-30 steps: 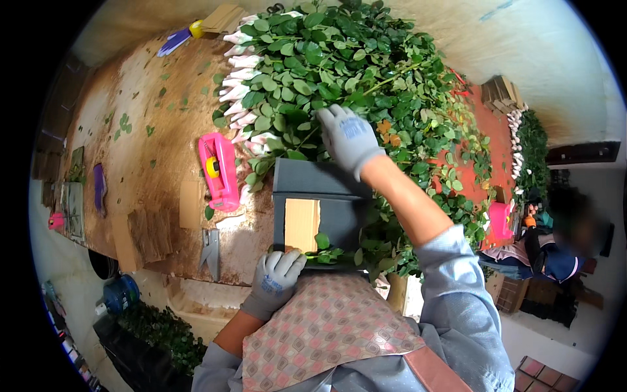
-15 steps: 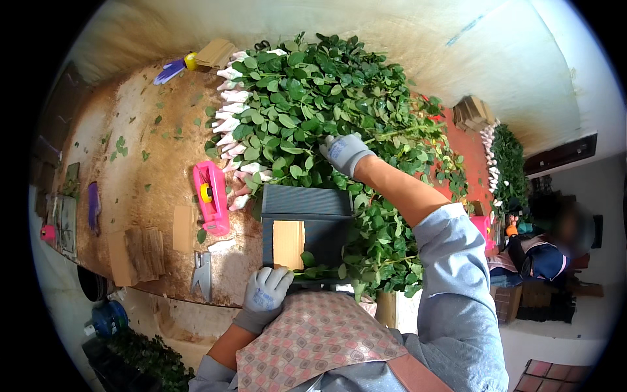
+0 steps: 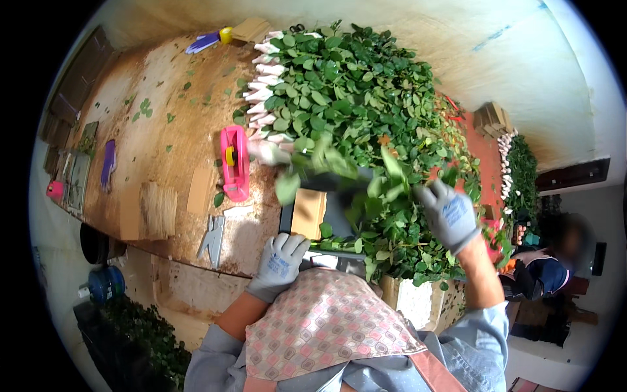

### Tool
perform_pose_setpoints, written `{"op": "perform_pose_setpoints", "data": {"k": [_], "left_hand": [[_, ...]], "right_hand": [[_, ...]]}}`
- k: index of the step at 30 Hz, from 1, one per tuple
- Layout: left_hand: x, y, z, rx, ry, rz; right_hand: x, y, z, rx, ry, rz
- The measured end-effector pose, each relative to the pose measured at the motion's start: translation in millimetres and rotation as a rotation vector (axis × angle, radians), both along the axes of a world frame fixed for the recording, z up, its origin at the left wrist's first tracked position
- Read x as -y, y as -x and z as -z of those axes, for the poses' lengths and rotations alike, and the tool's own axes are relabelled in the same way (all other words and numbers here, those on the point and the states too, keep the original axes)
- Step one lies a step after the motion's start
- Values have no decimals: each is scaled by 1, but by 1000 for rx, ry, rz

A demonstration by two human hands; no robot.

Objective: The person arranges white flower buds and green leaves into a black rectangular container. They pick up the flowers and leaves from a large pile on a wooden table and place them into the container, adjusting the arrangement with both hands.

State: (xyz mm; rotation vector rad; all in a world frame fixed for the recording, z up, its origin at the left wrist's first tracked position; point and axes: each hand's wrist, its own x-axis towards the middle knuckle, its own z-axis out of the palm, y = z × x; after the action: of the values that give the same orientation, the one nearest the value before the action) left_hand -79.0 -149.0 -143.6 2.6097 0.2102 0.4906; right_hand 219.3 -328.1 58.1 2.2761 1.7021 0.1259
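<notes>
Head view, looking straight down: right hand (image 3: 450, 214), in a grey work glove, closed around a leafy rose stem (image 3: 366, 196), gripping at the lower stalk end and carrying it across a dark tray (image 3: 339, 215) at the table's near edge. Stem blurred, pale bud end (image 3: 268, 153) trailing out to the left, just beside a pink tape dispenser (image 3: 236, 162). Left hand (image 3: 281, 261), gloved too, fingers curled over the tray's near rim, close against the checked apron (image 3: 326, 326).

Behind, a big heap of cut roses (image 3: 339, 98), pale heads lined up along its left side, green leaves piled thick. Probably a light thing, this single stem, but long and whippy, so likely to swing from a grip at one end. Leaves soft and easily torn; the bud looks the most fragile part, best left untouched. Best hold seems the bare woody stalk below the foliage, firm enough not to slip, gloves useful against thorns, though none clear enough to make out here.

On the brown table (image 3: 163, 98): loose leaves scattered, cardboard pieces (image 3: 147, 212), a purple glove (image 3: 108, 163) well to the left. Another person (image 3: 542, 268) off at the far right, apart from the work.
</notes>
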Motion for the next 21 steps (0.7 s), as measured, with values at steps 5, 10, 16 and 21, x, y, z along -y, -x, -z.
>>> {"op": "perform_pose_setpoints", "data": {"k": [5,10,16,21], "left_hand": [[0,-2,-2,3,-23,7],[-3,-1,-4,-42,-54,12],[-3,-4,0,-82,-95,12],[-6,-4,3,-36,-102,18]], "right_hand": [[70,23,103,-217,270,108],[52,55,100,-97,378,228],[-62,104,79,-589,-335,-50],[-123,113,159,-450,38,-133]]}}
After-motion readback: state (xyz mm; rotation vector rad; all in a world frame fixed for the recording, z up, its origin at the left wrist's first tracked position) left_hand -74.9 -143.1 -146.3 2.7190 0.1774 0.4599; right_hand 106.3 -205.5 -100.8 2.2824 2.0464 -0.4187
